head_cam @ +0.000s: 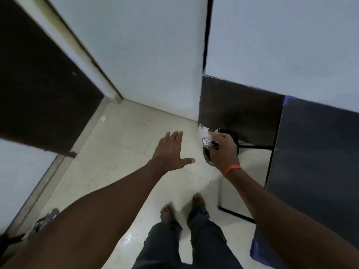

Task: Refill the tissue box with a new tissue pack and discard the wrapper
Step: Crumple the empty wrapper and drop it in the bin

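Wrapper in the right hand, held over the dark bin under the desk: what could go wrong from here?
1. The wrapper is light and crumpled; the right hand holds it near the bin edge, so it could land on the floor.
2. The bin is mostly hidden by the hand, so the aim is hard to judge.
3. The left hand is open and empty, so it gives no backup.

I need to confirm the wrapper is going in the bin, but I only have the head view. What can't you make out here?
- Bin: mostly hidden behind the right hand and wrapper; its opening and contents are not visible.
- Wrapper label: print too small and blurred to read.
- Tissue box: not in the head view.
- Object on the floor at lower left: blurred, partly behind the left forearm.
- Left hand: open, holding nothing.
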